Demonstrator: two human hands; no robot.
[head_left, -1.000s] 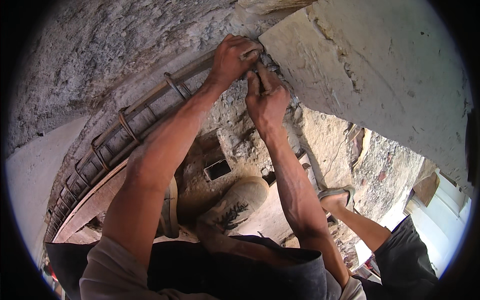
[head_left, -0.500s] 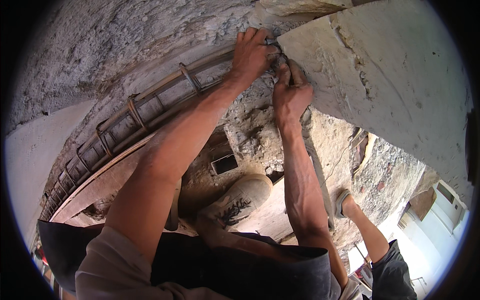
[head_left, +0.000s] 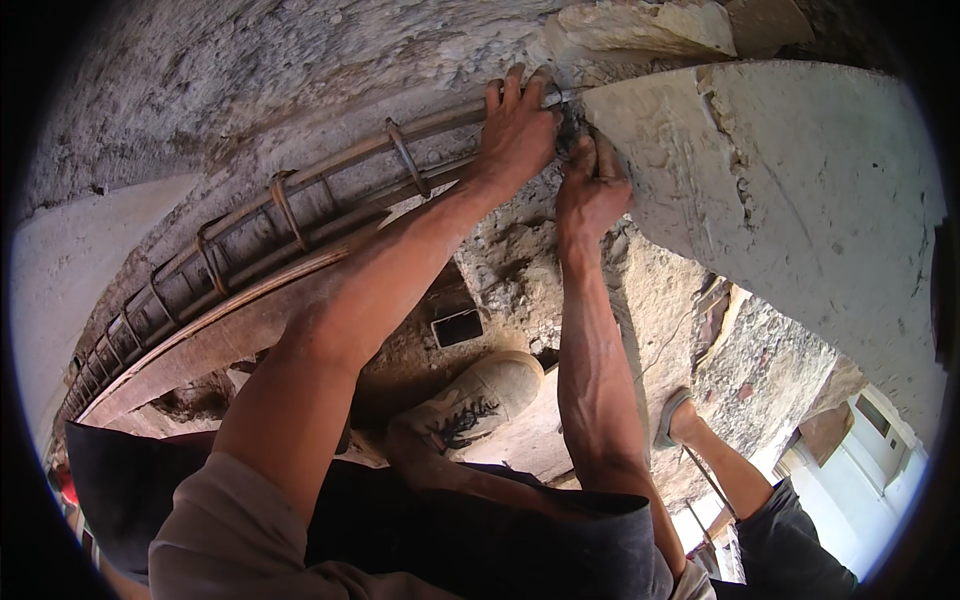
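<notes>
A long rebar cage (head_left: 285,210) with wire-like stirrups runs along the rough wall from the lower left up to a gap beside a grey concrete block (head_left: 790,180). At its far end, my left hand (head_left: 520,125) is closed over the upper bar, fingers curled around it. Just right of it and slightly nearer, my right hand (head_left: 592,190) pinches at the gap against the block's edge. What sits between its thumb and fingers is dark, small and mostly hidden.
Below my arms lie rubble and a dark rectangular object (head_left: 458,329) near my shoe (head_left: 490,395). A wooden board (head_left: 215,330) follows the cage's underside. Another person's bare leg (head_left: 725,460) stands at the lower right. Loose stone (head_left: 645,28) rests above the block.
The view has shifted, so the block and cage sit lower in it. Both hands stay at the cage's end, and my left fingers look slightly more spread over the bar.
</notes>
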